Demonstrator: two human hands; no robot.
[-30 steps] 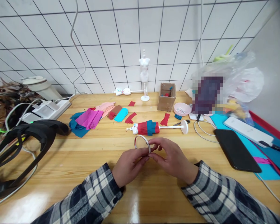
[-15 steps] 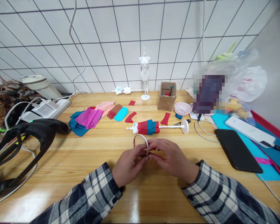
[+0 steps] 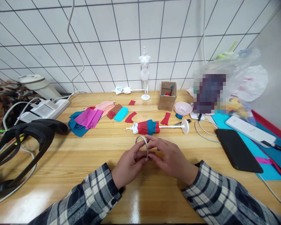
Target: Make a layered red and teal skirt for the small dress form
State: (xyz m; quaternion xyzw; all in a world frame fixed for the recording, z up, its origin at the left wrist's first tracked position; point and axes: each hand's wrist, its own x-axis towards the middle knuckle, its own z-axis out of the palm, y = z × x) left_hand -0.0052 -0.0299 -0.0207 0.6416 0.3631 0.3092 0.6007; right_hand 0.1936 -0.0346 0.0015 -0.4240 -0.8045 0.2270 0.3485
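Between my two hands stands a thin white ring that looks like a narrow roll of tape (image 3: pixel 146 144), tilted on its edge. My left hand (image 3: pixel 126 167) is closed on its lower part with thumb and fingers. From the other side, the fingertips of my right hand (image 3: pixel 172 157) pinch at the same ring, one finger reaching up along its rim. Just beyond my hands lies a small white dress form (image 3: pixel 135 128), wrapped in red and blue crepe paper (image 3: pixel 147 127), its round base pointing right.
Another dress form (image 3: pixel 144 67) stands upright at the back, with one lying beside it. Near them are a cardboard box (image 3: pixel 167 101) and a pink bowl (image 3: pixel 183 108) of small beads. Coloured paper pieces (image 3: pixel 89 118) lie left, a black phone (image 3: pixel 239 150) right, a black headset (image 3: pixel 49 131) far left.
The fingers of my right hand have spread and lifted a little along the ring's rim. The ring has turned slightly in my left hand. The dress forms and papers stay put.
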